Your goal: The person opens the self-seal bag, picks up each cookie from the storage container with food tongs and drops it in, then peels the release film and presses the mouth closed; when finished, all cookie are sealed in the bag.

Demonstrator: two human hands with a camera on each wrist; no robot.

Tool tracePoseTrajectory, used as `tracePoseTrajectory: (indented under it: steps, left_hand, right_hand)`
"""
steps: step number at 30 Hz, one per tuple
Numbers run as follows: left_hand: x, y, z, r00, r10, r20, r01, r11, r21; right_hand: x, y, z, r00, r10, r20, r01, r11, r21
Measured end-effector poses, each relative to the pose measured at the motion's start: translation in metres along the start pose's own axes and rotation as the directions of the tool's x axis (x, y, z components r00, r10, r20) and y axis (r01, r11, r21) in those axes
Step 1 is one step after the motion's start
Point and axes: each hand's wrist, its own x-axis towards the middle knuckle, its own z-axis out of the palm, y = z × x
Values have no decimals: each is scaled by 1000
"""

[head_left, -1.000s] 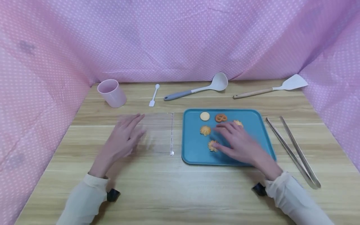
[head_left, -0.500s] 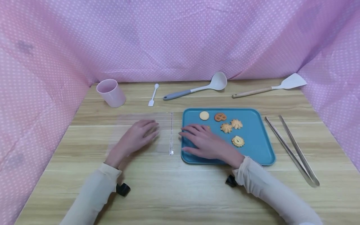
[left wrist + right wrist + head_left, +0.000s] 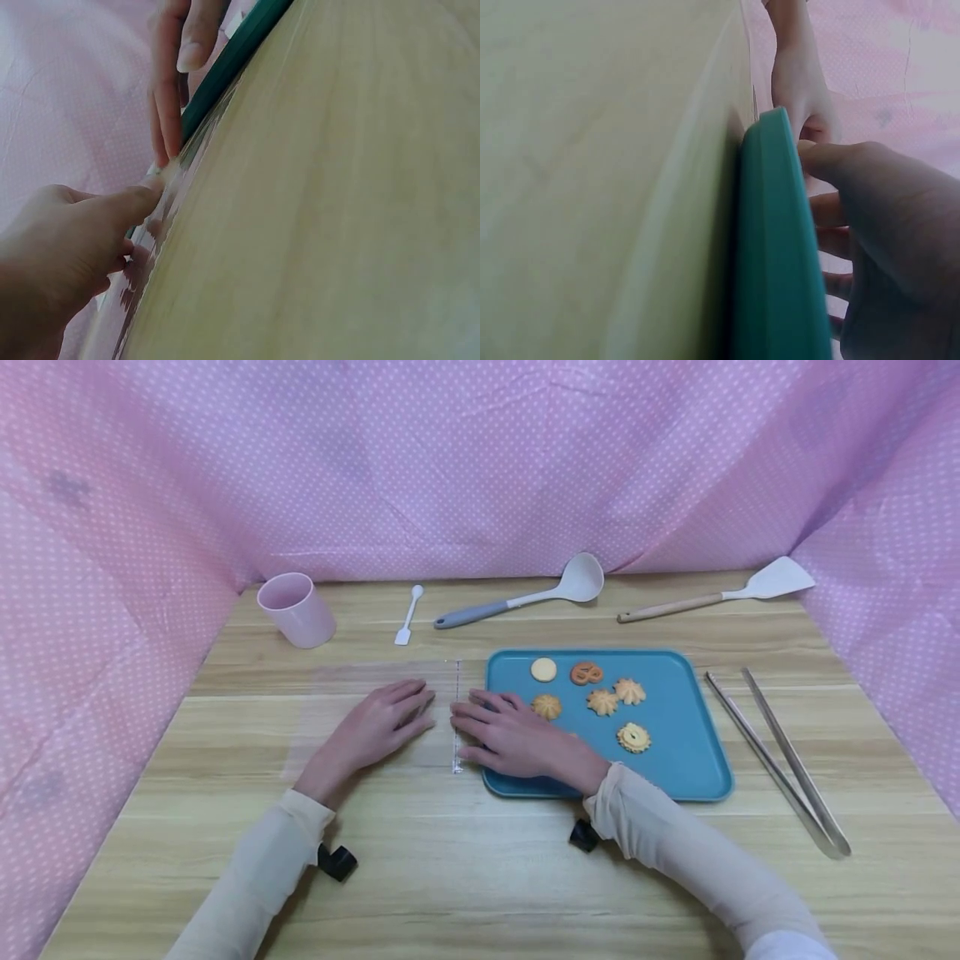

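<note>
A clear plastic bag (image 3: 337, 685) lies flat on the wooden table, its dashed edge strip beside the blue tray (image 3: 682, 768). On the bag rests my left hand (image 3: 375, 727), its fingers loosely bent and pointing right. My right hand (image 3: 517, 739) reaches over the tray's left rim, and its fingertips are at the bag's edge strip. In the left wrist view the fingertips of both hands nearly meet over the shiny bag. Several cookies are on the tray: a round one (image 3: 543, 669), a pretzel (image 3: 587, 673), flower-shaped ones (image 3: 602, 702) and a ring-topped one (image 3: 634, 737). The right hand partly hides another.
Along the back stand or lie a pink cup (image 3: 297, 610), a small white spatula-ended spoon (image 3: 409, 615), a ladle (image 3: 555, 592) and a white turner (image 3: 720, 596) with a wooden handle. Metal tongs (image 3: 787, 768) lie right of the tray. Pink dotted cloth (image 3: 480, 468) surrounds the table.
My right hand has moved left from over the cookies to the bag's edge strip. The left hand has moved right and come down on the bag.
</note>
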Motion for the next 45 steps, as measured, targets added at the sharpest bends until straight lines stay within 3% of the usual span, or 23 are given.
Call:
tracePoseTrajectory:
  steps: [5, 14, 33, 40, 45]
  left_hand:
    - [0, 1, 0, 1000, -3, 26, 3, 1000, 13]
    - [-1, 2, -1, 1000, -12, 20, 12, 1000, 8]
    - [-1, 1, 4, 998, 25, -64, -24, 1000, 8]
    - [-2, 2, 3, 999, -41, -26, 41, 999, 1]
    - [-1, 1, 4, 1000, -26, -17, 27, 999, 37]
  right_hand:
    - [1, 0, 2, 1000, 15, 21, -15, 1000, 2]
    - [1, -1, 1, 999, 25, 33, -25, 1000, -9]
    - [2, 0, 4, 999, 22, 25, -21, 1000, -12]
    - [3, 0, 3, 999, 30, 38, -30, 1000, -4]
    - [3, 0, 3, 999, 25, 31, -25, 1000, -7]
